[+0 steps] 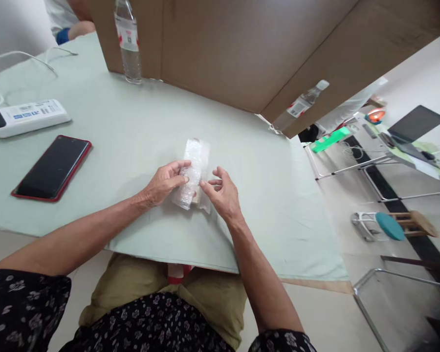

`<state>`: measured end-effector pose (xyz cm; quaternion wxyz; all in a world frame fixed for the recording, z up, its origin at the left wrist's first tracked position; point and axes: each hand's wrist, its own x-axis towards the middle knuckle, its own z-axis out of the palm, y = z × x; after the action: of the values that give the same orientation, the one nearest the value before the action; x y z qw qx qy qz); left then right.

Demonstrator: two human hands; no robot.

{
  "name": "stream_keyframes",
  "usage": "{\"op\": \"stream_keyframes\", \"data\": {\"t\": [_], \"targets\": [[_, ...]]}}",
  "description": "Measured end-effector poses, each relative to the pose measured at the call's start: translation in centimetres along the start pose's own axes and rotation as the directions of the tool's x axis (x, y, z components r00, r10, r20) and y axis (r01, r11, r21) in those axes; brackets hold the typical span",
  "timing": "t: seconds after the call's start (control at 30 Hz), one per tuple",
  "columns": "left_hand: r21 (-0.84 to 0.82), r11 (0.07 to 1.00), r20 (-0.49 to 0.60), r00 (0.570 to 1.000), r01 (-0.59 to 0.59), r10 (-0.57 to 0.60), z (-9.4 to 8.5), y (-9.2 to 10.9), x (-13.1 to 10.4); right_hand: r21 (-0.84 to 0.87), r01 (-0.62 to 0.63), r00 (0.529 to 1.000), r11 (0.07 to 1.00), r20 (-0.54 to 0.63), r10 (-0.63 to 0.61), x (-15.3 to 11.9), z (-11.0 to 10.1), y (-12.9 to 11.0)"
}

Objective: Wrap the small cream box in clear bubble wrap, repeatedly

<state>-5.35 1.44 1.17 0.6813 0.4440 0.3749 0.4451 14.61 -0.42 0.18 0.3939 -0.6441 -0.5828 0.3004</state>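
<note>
- Head view: bubble wrap, clear and crinkly, long side pointing away from the person; lies on the desk near its front edge, between both hands.
- Small pale piece with reddish mark shows at the wrap's lower right; mostly covered, can't tell what it is.
- Left hand: grasping the wrap's left side, thumb and forefinger on it; underside fingers hidden.
- Right hand: not clenched, fingers parted, thumb tip at the wrap's right edge; can't tell if it presses.
- Desk has pale green cloth; front edge runs just past the person's lap, forearms cross over it.
- Right of right hand: bare cloth out to the desk's right edge, wide room.
- Beyond wrap: bare cloth up to the brown cardboard, which blocks the far side.
- Phone, red case, left of left hand; bare cloth between them.
- White device beyond phone, near the left frame border; white cable behind it.
- Water bottle upright against the cardboard's left part; second bottle by its right end.
- Off desk, right: teal stool, laptop on another table.
</note>
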Motion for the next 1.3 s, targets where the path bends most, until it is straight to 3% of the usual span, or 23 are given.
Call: {"op": "stream_keyframes", "data": {"t": [0.1, 0.17, 0.27, 0.37, 0.47, 0.6, 0.8, 1.03, 1.2, 1.3], "targets": [[0.060, 0.998, 0.021, 1.000, -0.004, 0.003, -0.3, 0.0, 0.1, 0.187, -0.041, 0.999, 0.981, 0.031, 0.036, 0.3, 0.9, 0.3], [0.246, 0.967, -0.015, 0.997, -0.065, 0.071, -0.6, 0.0, 0.2, 0.307, -0.034, 0.999, 0.951, 0.019, 0.029, 0.8, 1.1, 0.8], [0.611, 0.778, -0.066, 0.971, -0.144, 0.232, -0.9, 0.2, 0.3, 0.407, -0.056, 0.998, 0.912, 0.005, 0.060, 1.1, 1.0, 1.4], [0.770, 0.628, -0.072, 0.961, -0.117, 0.267, -0.7, 0.1, 0.4, 0.437, -0.085, 0.996, 0.895, 0.043, 0.073, 0.9, 1.0, 1.4], [0.815, 0.574, -0.083, 0.965, -0.079, 0.250, -0.5, -0.2, 0.8, 0.381, -0.030, 0.999, 0.924, 0.027, 0.021, 0.3, 1.0, 1.2], [0.802, 0.588, -0.103, 0.947, -0.103, 0.306, -1.3, -0.1, 1.3, 0.270, 0.051, 0.996, 0.962, -0.085, -0.029, 0.3, 0.5, 1.3], [0.848, 0.525, -0.186, 0.890, -0.069, 0.417, -3.3, 1.0, 1.9, 0.318, -0.017, 0.978, 0.948, -0.194, 0.083, 1.9, -0.9, 2.5], [0.939, 0.343, -0.164, 0.922, 0.036, 0.350, -4.3, 0.7, 2.5, 0.208, 0.010, 0.967, 0.978, -0.250, 0.043, 2.3, -0.9, 3.3], [0.927, 0.376, -0.188, 0.889, 0.020, 0.418, -4.5, 0.9, 2.5, 0.176, 0.082, 0.922, 0.981, -0.387, -0.008, 2.2, -1.6, 3.0], [0.917, 0.382, -0.112, 0.841, -0.119, 0.530, -4.1, 1.6, 1.9, 0.218, 0.124, 0.919, 0.968, -0.394, -0.029, 1.6, -2.3, 2.1]]}}
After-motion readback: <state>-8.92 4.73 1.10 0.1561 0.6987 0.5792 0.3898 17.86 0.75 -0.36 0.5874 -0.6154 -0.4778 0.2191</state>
